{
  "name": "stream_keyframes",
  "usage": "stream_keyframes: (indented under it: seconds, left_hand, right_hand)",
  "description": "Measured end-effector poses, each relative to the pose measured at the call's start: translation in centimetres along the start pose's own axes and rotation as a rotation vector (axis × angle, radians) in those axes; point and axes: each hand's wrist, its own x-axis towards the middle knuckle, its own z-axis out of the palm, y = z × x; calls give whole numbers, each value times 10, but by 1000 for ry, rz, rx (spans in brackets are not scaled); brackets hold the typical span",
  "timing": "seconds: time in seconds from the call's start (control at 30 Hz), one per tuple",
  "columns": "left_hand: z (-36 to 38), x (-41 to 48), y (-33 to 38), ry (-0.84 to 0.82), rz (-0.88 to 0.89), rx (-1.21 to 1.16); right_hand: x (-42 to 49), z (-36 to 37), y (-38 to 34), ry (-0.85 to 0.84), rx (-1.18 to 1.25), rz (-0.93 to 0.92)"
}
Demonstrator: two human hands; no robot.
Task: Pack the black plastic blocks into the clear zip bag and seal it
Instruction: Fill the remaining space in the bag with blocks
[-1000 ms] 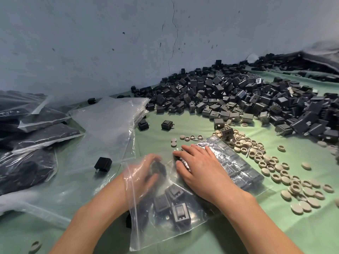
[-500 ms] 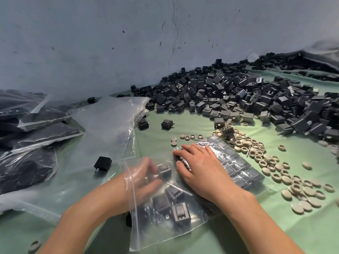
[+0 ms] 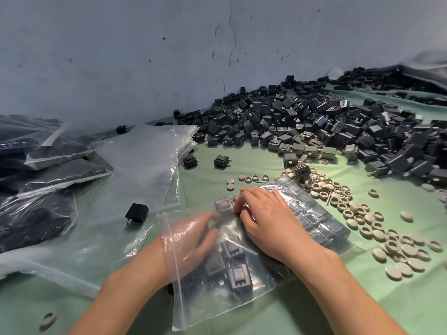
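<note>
Head view is showing packing midway: left hand [image 3: 193, 240], fingers extended, is arranging blocks [image 3: 238, 278] inside the unsealed zip bag [image 3: 193, 308], right hand [image 3: 268, 221] pressing flat on top.

Green tabletop [image 3: 254, 163]: heap of black blocks [image 3: 326, 126], beige caps [image 3: 390, 245], empty bags [image 3: 145, 160], filled bags [image 3: 55, 175], clear zip bag [image 3: 217, 303].

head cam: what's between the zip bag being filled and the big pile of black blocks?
Head view: a scatter of beige caps and rings on the green cloth, with one dark block sitting among them near the pile's edge.
</note>
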Motion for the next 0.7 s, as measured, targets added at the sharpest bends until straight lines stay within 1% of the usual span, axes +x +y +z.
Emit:
stream_keyframes:
  seconds: [0.13, 0.27, 0.33, 0.47, 0.53, 0.6, 0.7]
  left_hand:
    - [-2, 0, 0, -9, -8, -36]
    - [-13, -4, -3, -102, -62, -231]
    - [-17, -5, -1, -150, -59, -296]
    - [-15, -2, 8, -119, 36, -272]
    - [-10, -1, 7, -122, 47, -237]
    - [-7, -2, 5, -147, 21, -192]
    - [-2, -1, 6, -133, 26, -187]
  right_hand:
    - [1, 1, 1, 6, -8, -23]
    - [1, 2, 2, 2, -11, -24]
    - [1, 2, 2, 6, -14, -25]
    - [2, 2, 2, 28, -24, -32]
    - [2, 2, 2, 27, -31, -33]
    - [2, 2, 2, 21, -37, -33]
    - [2, 2, 2, 20, -40, -36]
